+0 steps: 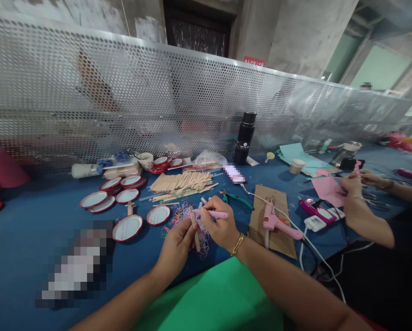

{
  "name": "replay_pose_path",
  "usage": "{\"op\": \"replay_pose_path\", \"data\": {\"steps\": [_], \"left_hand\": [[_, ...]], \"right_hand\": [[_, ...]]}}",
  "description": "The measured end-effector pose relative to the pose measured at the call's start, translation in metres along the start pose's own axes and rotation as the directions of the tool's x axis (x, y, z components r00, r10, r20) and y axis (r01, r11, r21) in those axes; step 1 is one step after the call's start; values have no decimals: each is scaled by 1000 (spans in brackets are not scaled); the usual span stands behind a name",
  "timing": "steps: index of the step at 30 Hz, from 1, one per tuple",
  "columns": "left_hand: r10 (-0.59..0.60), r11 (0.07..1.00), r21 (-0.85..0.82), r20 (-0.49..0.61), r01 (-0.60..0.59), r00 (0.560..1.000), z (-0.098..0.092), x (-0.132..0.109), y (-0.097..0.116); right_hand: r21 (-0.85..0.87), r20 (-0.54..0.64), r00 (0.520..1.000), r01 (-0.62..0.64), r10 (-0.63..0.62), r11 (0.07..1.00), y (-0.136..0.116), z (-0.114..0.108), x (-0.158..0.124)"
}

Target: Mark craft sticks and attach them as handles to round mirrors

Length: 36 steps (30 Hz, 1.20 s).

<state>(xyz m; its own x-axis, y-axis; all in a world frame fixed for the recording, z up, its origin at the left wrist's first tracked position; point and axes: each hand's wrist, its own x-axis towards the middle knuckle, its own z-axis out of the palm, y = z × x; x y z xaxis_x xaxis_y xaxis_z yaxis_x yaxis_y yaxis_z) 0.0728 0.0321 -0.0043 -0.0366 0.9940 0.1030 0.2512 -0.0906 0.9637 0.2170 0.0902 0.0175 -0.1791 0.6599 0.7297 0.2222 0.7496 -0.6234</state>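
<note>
My left hand (176, 246) is closed around a wooden craft stick (194, 228), held upright above a heap of small coloured rubber bands (180, 217). My right hand (220, 225) grips a pink pen (215, 214) with its tip at the stick's upper end. Both hands hover over the blue table (30, 239), close together. A gold bracelet sits on my right wrist.
A pile of craft sticks (183, 181) and several red-rimmed round lids (127, 227) lie behind and left. A pink glue gun (277, 223) rests on cardboard (261, 216) at right, by green pliers (237, 198) and a black flask (244, 138). Another person's hands (352, 184) work at right.
</note>
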Motion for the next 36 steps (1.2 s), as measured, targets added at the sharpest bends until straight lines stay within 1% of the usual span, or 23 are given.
{"op": "replay_pose_path", "data": {"steps": [4, 9, 14, 16, 20, 25, 30, 36], "left_hand": [[2, 1000, 5, -11, -2, 1000, 0, 0, -3], [14, 1000, 7, -3, -14, 1000, 0, 0, 0], [10, 1000, -13, -6, -10, 1000, 0, 0, -4], [6, 1000, -16, 2, -6, 1000, 0, 0, -5], [8, 1000, -1, -1, -8, 1000, 0, 0, -2], [9, 1000, 2, -15, -9, 1000, 0, -1, -1], [13, 1000, 12, -14, -13, 1000, -1, -1, 1], [14, 1000, 23, -19, -14, 1000, 0, -1, 3]], "right_hand": [[19, -14, 1000, -13, 13, 1000, 0, -1, 0], [-3, 16, 1000, 4, -4, 1000, 0, 0, -1], [1, -16, 1000, 0, 0, 1000, 0, 0, 0], [1, -11, 1000, 0, 0, 1000, 0, -1, 0], [-11, 20, 1000, 0, 1, 1000, 0, -1, 0], [-1, -20, 999, -28, 28, 1000, -1, -1, 0], [0, 13, 1000, -7, 7, 1000, 0, 0, 0], [4, -19, 1000, -14, 15, 1000, 1, -1, 0]]}}
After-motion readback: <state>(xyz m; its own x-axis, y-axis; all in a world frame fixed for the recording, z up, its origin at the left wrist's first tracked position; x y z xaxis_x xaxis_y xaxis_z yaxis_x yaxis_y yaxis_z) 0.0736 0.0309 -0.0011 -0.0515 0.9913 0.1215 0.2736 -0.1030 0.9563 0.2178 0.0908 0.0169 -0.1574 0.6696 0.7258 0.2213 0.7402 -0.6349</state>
